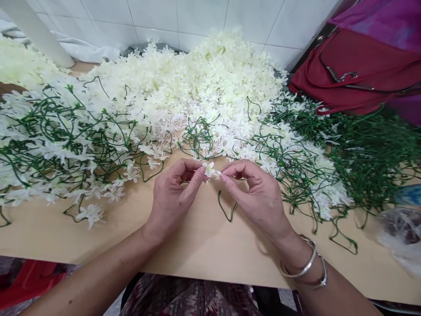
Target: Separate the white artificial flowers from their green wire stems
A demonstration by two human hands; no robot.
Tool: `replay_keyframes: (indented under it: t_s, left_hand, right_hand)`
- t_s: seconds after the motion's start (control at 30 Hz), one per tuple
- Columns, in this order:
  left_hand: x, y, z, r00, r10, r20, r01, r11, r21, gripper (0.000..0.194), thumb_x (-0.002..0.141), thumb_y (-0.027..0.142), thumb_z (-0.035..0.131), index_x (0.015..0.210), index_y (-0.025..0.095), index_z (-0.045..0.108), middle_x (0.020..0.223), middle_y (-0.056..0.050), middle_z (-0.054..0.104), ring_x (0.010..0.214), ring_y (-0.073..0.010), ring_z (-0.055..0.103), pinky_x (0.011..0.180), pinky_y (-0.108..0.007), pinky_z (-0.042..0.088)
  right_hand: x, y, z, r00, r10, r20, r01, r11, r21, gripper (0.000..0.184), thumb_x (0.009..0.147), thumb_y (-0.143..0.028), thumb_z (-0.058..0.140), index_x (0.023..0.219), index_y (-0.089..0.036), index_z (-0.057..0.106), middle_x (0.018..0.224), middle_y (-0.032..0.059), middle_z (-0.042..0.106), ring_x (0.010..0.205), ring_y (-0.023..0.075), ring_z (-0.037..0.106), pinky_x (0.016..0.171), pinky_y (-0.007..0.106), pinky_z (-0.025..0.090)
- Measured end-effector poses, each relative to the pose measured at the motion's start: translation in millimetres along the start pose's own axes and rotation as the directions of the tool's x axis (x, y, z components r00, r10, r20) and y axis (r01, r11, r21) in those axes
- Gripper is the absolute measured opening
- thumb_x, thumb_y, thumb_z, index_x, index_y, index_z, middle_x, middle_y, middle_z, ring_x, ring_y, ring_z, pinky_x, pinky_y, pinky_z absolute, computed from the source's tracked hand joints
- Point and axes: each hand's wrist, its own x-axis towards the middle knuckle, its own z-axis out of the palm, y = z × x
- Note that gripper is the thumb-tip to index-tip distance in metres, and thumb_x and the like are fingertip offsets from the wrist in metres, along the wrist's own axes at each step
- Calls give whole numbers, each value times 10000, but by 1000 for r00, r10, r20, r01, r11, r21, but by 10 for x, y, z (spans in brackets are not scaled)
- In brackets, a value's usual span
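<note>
Over the table's front half, my left hand (pixel 179 191) pinches a small white artificial flower (pixel 209 169) between thumb and forefinger, its petals facing up. Close beside it, my right hand (pixel 255 195) is closed in a pinch on a tiny white flower piece (pixel 219 174) that points toward the flower. A bent green plastic stem (pixel 229 218) shows just below the right fingers; whether it hangs from them or lies on the table cannot be made out. Behind both hands lies a loose cluster of green stems (pixel 199 136) among white petals.
A big heap of cream-white blossoms (pixel 210 70) lies against the tiled wall (pixel 200 17). Stemmed flowers (pixel 66 136) spread at left. Green stems (pixel 371 153) are piled at right, near a red bag (pixel 365 66) and a clear plastic bag (pixel 401 232). A pale pole (pixel 39 30) stands back left.
</note>
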Motion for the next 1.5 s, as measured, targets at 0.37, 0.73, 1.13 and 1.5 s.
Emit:
replay_keyframes:
  t_s: [0.37, 0.73, 1.13, 1.5]
  left_hand:
    - [2, 9, 20, 996, 88, -1, -87, 993, 83, 60, 956, 248, 715, 932, 193, 718, 823, 16, 754, 723, -88, 693, 687, -178, 544]
    - [-8, -16, 52, 996, -4, 84, 5, 1000, -9, 69, 939, 271, 739, 928, 204, 754, 814, 9, 769, 676, -96, 653, 616, -187, 504]
    - [-22, -6, 54, 997, -10, 82, 16, 998, -69, 82, 921, 282, 768, 946, 205, 785, 903, -29, 801, 784, -141, 717, 714, -235, 574]
    - [59, 32, 39, 986, -142, 89, 158, 965, -207, 183, 877, 367, 818, 928, 191, 801, 903, -49, 808, 823, -167, 727, 764, -273, 616]
  right_hand:
    - [-20, 8, 86, 990, 139, 29, -141, 987, 80, 71, 887, -204, 716, 817, -210, 701, 785, 3, 705, 738, 163, 632, 722, 321, 488]
    - [-26, -12, 109, 964, 258, -65, -245, 956, 163, 113, 844, -230, 725, 747, -203, 674, 720, -11, 697, 678, 135, 618, 678, 285, 506]
    - [-67, -89, 144, 986, -42, -160, 8, 979, -205, 178, 859, -116, 689, 734, -224, 621, 709, -22, 685, 693, 166, 632, 796, 383, 494]
    - [-59, -50, 139, 989, 139, -48, -129, 978, 164, 64, 916, -185, 743, 923, -241, 771, 929, 14, 797, 883, 187, 731, 866, 361, 572]
